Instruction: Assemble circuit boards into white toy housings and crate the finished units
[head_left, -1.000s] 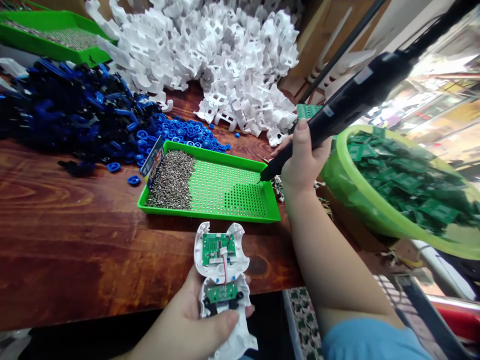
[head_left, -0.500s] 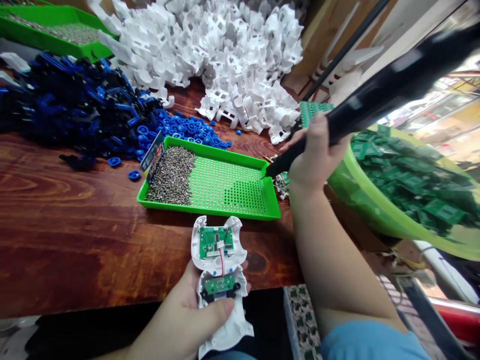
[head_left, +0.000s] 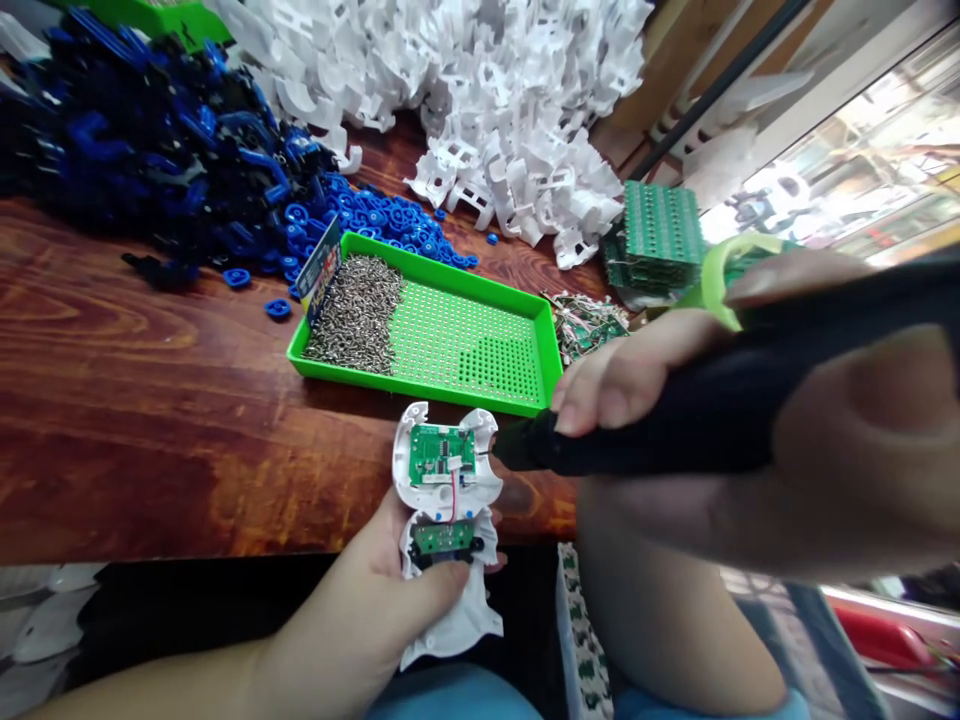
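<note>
Has swung the driver [head_left: 697,420], wrapped tight in the right hand [head_left: 750,525], from the tray [head_left: 439,325] to beside the shell [head_left: 471,497] pinched in the left hand [head_left: 382,590], seemingly shifting work there

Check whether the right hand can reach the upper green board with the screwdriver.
Likely yes: the right hand holds the screwdriver, its tip near the upper shell. The left hand grips the lower shell, clear of the upper green board; only a plug and wires cover part of it.
</note>
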